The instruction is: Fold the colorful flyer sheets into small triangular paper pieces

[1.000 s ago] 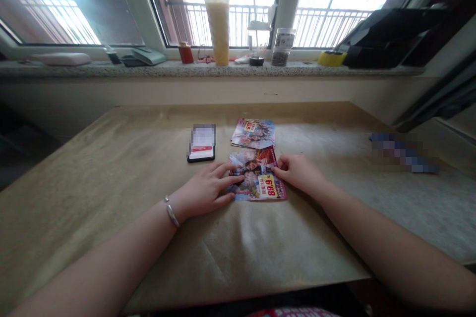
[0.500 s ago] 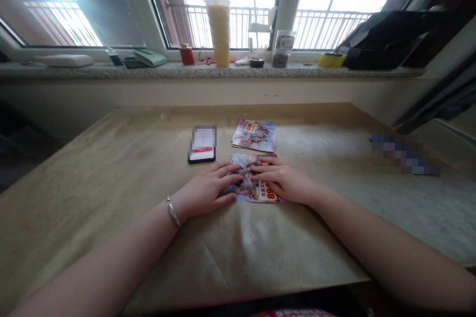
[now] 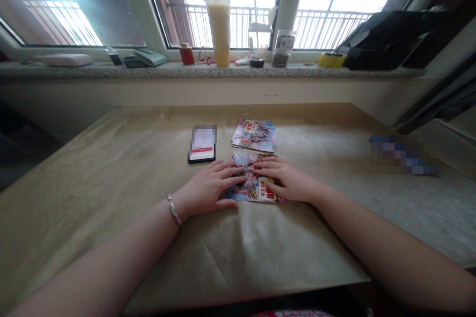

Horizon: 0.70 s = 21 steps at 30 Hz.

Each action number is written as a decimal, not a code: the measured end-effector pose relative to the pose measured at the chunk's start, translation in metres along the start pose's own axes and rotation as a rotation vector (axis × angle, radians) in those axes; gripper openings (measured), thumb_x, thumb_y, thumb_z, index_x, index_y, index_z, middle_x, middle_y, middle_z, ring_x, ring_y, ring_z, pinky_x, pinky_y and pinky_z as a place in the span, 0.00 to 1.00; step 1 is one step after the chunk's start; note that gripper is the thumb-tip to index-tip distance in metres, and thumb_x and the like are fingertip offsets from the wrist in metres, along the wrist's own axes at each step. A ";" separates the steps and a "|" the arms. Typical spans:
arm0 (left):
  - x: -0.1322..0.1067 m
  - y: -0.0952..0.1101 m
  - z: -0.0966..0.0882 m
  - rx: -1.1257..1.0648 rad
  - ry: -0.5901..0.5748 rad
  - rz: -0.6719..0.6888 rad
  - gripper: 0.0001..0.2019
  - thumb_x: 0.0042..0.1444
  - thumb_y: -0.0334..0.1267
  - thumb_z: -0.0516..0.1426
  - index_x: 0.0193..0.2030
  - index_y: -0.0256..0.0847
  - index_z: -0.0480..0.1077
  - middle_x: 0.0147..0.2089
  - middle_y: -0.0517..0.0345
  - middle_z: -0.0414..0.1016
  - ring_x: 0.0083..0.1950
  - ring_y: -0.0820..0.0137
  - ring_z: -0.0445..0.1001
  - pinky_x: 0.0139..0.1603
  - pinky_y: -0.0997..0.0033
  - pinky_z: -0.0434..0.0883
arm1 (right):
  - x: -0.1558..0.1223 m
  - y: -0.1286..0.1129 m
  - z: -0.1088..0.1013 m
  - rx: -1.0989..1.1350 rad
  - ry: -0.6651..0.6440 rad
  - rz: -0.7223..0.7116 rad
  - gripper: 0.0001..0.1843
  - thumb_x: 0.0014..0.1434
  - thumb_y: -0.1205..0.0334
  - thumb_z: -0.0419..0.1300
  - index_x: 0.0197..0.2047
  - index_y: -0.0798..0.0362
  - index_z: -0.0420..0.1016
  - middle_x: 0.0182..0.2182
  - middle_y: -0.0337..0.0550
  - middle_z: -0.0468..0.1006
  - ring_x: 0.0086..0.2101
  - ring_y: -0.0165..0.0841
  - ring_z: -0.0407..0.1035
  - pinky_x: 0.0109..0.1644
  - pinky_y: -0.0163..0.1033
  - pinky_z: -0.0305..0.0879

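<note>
Left hand [image 3: 208, 188] and right hand [image 3: 288, 181] are lying flat, fingers spread, pressing the leaflet [image 3: 250, 189] beneath them, gripping nothing. It's looking thin, floppy, probably slippery; best pinched at 1 corner near the right thumb.

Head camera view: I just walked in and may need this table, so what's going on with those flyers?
A person is pressing both hands flat on a colourful printed flyer lying on the paper-covered table. The left hand covers its left edge and the right hand its right side, with the fingertips nearly meeting over the middle. A second flyer lies just beyond it, untouched, and a phone sits to the left of that.
</note>
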<state>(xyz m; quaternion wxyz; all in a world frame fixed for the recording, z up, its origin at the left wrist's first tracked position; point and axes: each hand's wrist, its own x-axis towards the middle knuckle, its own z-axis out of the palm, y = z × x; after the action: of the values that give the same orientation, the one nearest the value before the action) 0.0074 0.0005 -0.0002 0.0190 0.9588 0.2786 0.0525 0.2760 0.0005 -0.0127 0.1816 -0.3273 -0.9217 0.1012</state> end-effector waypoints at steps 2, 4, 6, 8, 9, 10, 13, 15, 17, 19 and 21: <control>0.000 0.000 0.000 0.005 0.000 -0.007 0.32 0.56 0.59 0.54 0.65 0.51 0.58 0.67 0.55 0.58 0.67 0.55 0.55 0.66 0.49 0.54 | -0.001 0.002 -0.001 -0.014 -0.003 0.016 0.25 0.58 0.61 0.57 0.59 0.51 0.69 0.57 0.49 0.71 0.58 0.42 0.60 0.63 0.53 0.55; -0.001 -0.001 0.001 0.026 0.023 -0.023 0.28 0.58 0.56 0.54 0.64 0.51 0.60 0.66 0.56 0.60 0.66 0.56 0.56 0.65 0.49 0.55 | -0.002 0.004 -0.004 -0.003 -0.017 0.020 0.25 0.57 0.63 0.57 0.59 0.50 0.68 0.57 0.49 0.70 0.58 0.42 0.61 0.63 0.54 0.55; -0.002 -0.002 0.003 0.052 0.050 -0.031 0.23 0.62 0.50 0.52 0.62 0.51 0.62 0.65 0.58 0.62 0.66 0.57 0.57 0.64 0.52 0.58 | -0.003 0.004 -0.006 0.019 -0.027 0.011 0.24 0.57 0.65 0.57 0.58 0.50 0.70 0.57 0.48 0.70 0.58 0.41 0.61 0.63 0.53 0.55; -0.003 -0.002 0.003 0.076 0.066 -0.035 0.19 0.64 0.45 0.50 0.61 0.50 0.64 0.64 0.60 0.63 0.64 0.59 0.58 0.63 0.55 0.60 | -0.004 0.004 -0.009 0.030 -0.040 -0.001 0.23 0.58 0.66 0.56 0.57 0.50 0.71 0.57 0.47 0.70 0.58 0.40 0.61 0.63 0.52 0.55; -0.004 -0.003 0.003 0.086 0.069 -0.040 0.18 0.65 0.43 0.49 0.61 0.50 0.65 0.64 0.61 0.64 0.63 0.60 0.60 0.62 0.56 0.60 | -0.004 0.004 -0.010 0.032 -0.049 -0.004 0.23 0.58 0.66 0.56 0.57 0.50 0.71 0.57 0.47 0.70 0.58 0.39 0.61 0.64 0.52 0.55; -0.004 -0.002 0.002 0.096 0.070 -0.050 0.18 0.66 0.42 0.48 0.61 0.50 0.65 0.64 0.62 0.64 0.61 0.60 0.61 0.61 0.56 0.61 | -0.005 0.004 -0.010 0.032 -0.062 -0.006 0.23 0.57 0.65 0.57 0.57 0.50 0.71 0.57 0.47 0.70 0.59 0.40 0.60 0.64 0.52 0.55; -0.006 -0.002 0.000 0.123 0.067 -0.096 0.21 0.64 0.48 0.48 0.62 0.48 0.63 0.65 0.62 0.63 0.57 0.59 0.63 0.60 0.54 0.61 | -0.006 0.004 -0.012 0.050 -0.102 -0.024 0.27 0.54 0.60 0.62 0.58 0.49 0.70 0.60 0.48 0.67 0.61 0.42 0.56 0.65 0.53 0.53; -0.008 -0.002 0.001 0.129 0.063 -0.113 0.27 0.61 0.56 0.49 0.63 0.46 0.62 0.65 0.59 0.62 0.58 0.56 0.62 0.61 0.52 0.59 | -0.007 0.005 -0.012 0.064 -0.122 -0.039 0.31 0.51 0.55 0.65 0.59 0.49 0.69 0.61 0.49 0.65 0.62 0.43 0.53 0.65 0.54 0.51; -0.008 -0.002 0.004 0.124 0.060 -0.128 0.32 0.59 0.61 0.49 0.64 0.44 0.60 0.65 0.57 0.61 0.60 0.55 0.60 0.62 0.52 0.57 | -0.008 0.006 -0.013 0.066 -0.134 -0.048 0.33 0.50 0.51 0.66 0.59 0.49 0.69 0.62 0.49 0.63 0.63 0.44 0.52 0.65 0.55 0.51; -0.008 -0.003 0.006 0.111 0.056 -0.147 0.35 0.58 0.63 0.49 0.65 0.43 0.58 0.65 0.56 0.62 0.61 0.55 0.59 0.63 0.54 0.56 | -0.007 0.008 -0.014 0.060 -0.136 -0.061 0.31 0.52 0.50 0.65 0.58 0.47 0.70 0.62 0.48 0.64 0.62 0.43 0.54 0.65 0.54 0.52; -0.008 -0.004 0.007 0.098 0.054 -0.160 0.35 0.58 0.62 0.48 0.66 0.41 0.57 0.65 0.54 0.62 0.61 0.56 0.60 0.64 0.55 0.57 | -0.007 0.009 -0.014 0.058 -0.122 -0.086 0.26 0.54 0.52 0.64 0.56 0.46 0.72 0.60 0.47 0.67 0.60 0.41 0.58 0.64 0.52 0.54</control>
<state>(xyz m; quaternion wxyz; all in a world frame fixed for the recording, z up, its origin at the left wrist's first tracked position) -0.0003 -0.0003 -0.0083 -0.0311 0.9314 0.3571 0.0630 0.2920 0.0038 -0.0043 0.1387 -0.2752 -0.9410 0.1399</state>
